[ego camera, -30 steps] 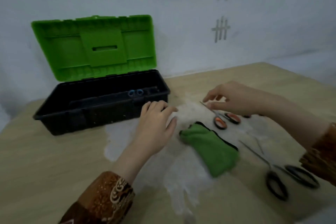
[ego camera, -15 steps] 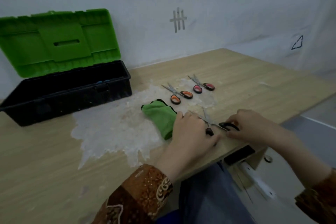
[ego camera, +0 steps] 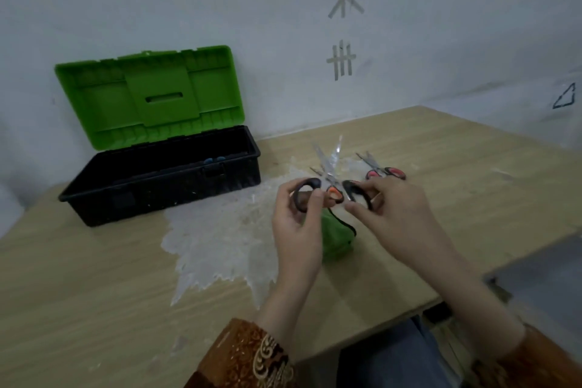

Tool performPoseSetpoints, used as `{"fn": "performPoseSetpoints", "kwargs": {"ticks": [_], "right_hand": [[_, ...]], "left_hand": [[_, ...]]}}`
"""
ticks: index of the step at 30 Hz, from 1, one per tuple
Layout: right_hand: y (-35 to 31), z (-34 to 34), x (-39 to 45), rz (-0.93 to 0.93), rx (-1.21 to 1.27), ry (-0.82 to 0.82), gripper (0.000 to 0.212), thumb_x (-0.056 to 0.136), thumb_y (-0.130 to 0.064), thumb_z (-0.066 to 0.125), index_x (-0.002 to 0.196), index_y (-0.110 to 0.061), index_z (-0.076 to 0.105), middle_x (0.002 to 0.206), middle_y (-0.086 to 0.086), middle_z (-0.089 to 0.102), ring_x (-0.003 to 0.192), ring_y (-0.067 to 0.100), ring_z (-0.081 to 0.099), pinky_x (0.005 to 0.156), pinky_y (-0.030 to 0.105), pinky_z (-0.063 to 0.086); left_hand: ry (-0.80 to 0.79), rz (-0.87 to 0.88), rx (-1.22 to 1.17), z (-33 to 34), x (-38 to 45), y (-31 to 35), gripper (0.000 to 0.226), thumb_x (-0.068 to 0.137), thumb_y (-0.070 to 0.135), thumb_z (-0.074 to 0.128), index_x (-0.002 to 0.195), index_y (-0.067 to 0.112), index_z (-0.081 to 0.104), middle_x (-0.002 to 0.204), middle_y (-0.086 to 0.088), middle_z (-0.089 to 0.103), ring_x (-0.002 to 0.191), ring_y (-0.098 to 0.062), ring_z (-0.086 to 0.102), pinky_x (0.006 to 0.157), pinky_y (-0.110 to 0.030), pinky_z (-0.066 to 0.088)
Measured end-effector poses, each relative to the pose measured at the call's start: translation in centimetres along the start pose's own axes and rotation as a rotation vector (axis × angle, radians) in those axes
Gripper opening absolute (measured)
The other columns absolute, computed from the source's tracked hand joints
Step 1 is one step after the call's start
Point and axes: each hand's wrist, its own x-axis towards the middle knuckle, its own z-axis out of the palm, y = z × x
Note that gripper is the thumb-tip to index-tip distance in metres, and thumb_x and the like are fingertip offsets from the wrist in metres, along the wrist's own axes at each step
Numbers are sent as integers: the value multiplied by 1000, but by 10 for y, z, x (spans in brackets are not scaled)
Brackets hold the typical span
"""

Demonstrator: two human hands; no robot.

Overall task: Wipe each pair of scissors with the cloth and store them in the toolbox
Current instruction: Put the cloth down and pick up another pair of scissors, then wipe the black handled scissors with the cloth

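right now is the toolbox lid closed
No, the green lid of the toolbox stands raised open against the wall.

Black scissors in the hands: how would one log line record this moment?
left hand: grips one loop | right hand: grips other loop | black scissors: lifted, blades open | cloth: on table beneath | toolbox: open
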Motion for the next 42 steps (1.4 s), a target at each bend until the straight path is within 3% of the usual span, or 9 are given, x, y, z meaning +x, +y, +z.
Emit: {"fn": "performPoseSetpoints", "kwargs": {"ticks": [5,9,12,18,23,26,30,34,42], "right_hand": [[-44,62,3,6,210,-7,26,78,-37,74,88,-15,68,76,1,61,73,17,55,65,31,45],[-67,86,6,-21,311,-2,23,79,-38,74,80,-19,61,75,-2,57,70,12,53,59,21,39],[-81,97,8,-29,339,-12,21,81,-38,71,78,-24,55,74,-5,54,69,9,50,55,14,33],[-84,103,20,-90,319,-145,30,89,-43,60,105,-17,63,88,-5,50,79,9,49,66,16,38],[-50,81,38,17,-327,-458,50,94,-59,36,138,-37,39,136,7,37,127,28,36,100,44,37],[-37,83,44,33,-522,-695,50,96,-45,46,143,-40,30,132,9,38,118,31,46,93,42,44],[-30,97,48,-68,-400,-619,50,95,-8,46,137,-34,40,116,7,44,100,27,54,79,32,51],[-27,88,82,-65,-20,-610,37,98,-21,44,130,-41,46,116,2,50,95,19,54,73,29,47],[-46,134,105,-167,466,-64,35,96,-16,48,122,-39,54,104,-8,56,89,7,54,71,19,39]], "left_hand": [[188,68,-20,-31,10,3,13,95,7,56,102,18,59,94,-11,66,86,-11,65,75,-18,51],[264,72,-10,-58,26,8,13,96,15,55,106,10,61,89,-20,68,83,-26,69,75,-25,55],[305,97,14,-67,36,9,9,95,14,57,101,11,63,91,-9,68,86,-15,67,77,-23,53],[301,78,53,-77,57,4,11,96,14,56,104,10,64,96,-6,68,93,-19,67,84,-30,54],[324,-51,-40,-86,82,6,19,98,19,53,104,2,62,89,-21,64,76,-32,66,68,-30,57],[300,-120,-50,-87,92,5,20,101,20,48,97,3,58,72,-19,61,50,-24,63,52,-29,55],[275,-162,-72,-91,102,-1,23,100,26,50,97,5,59,64,-15,64,45,-26,60,46,-30,51],[361,-191,-133,-102,106,-9,20,100,21,50,100,1,54,69,-23,58,44,-28,56,41,-29,47],[342,-163,-76,-115,109,-23,27,100,26,48,109,1,54,82,-31,59,56,-31,59,43,-29,49]]}}
